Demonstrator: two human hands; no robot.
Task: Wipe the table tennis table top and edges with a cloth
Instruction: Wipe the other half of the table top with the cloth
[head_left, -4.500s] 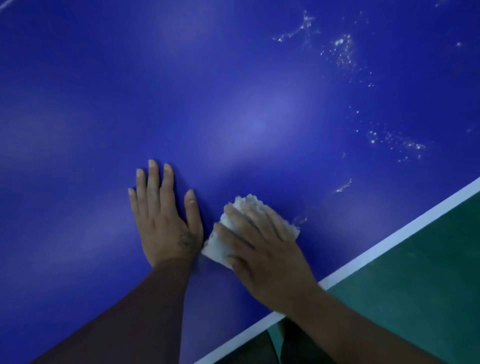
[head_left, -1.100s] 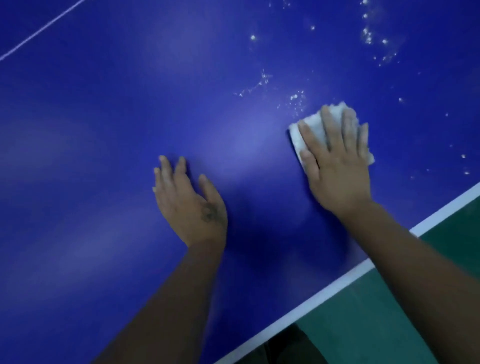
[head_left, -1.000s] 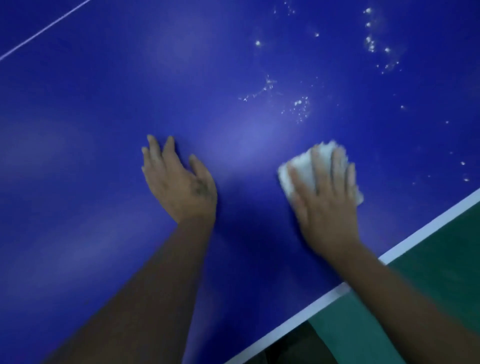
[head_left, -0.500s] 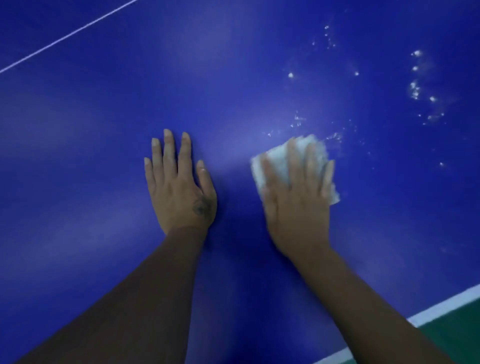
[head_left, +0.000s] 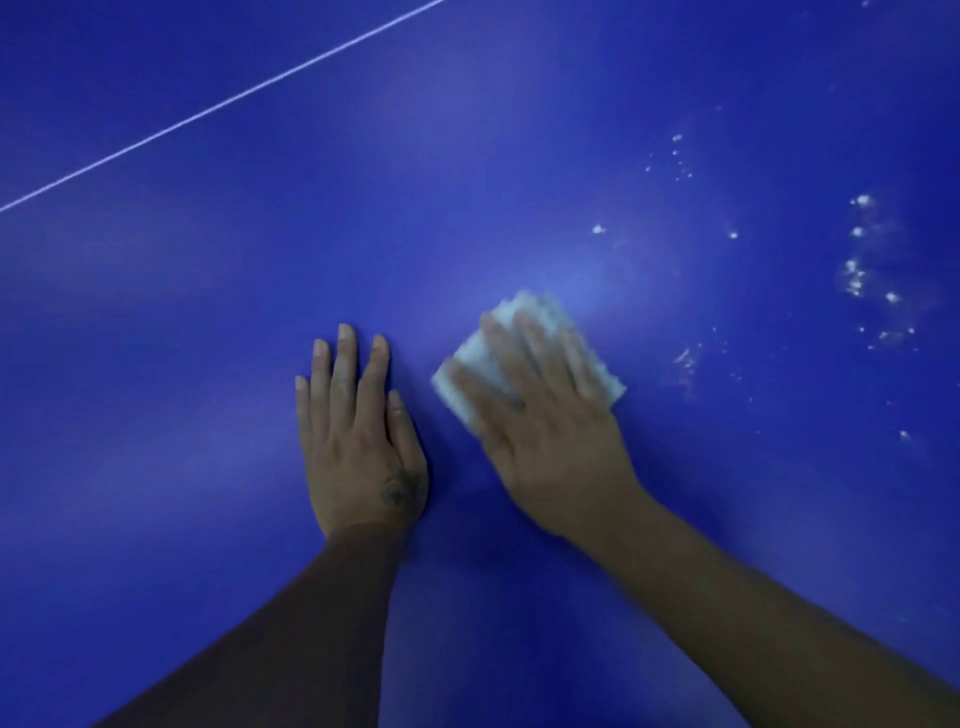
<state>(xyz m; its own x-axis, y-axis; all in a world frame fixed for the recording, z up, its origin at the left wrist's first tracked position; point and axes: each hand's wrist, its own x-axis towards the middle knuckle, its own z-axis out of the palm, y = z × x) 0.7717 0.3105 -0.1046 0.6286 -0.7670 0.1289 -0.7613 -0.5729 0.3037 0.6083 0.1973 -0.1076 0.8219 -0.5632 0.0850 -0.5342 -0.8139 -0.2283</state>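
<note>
Wiping looks partway done to us: our right hand (head_left: 550, 441) presses the cloth (head_left: 493, 358) with flat fingers on the table top (head_left: 208, 312) beside our flat, empty left hand (head_left: 358, 441), white specks (head_left: 857, 275) lie unwiped farther right, and the edges are out of view.

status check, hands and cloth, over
Left hand flat on blue table top. Right hand pressing white cloth flat. White specks to its right, nothing blocking.

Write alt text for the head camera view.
A right hand presses a white cloth flat on a blue table tennis table; the left hand rests flat beside it. White specks dot the surface to the right, and a thin white line crosses the upper left.
</note>
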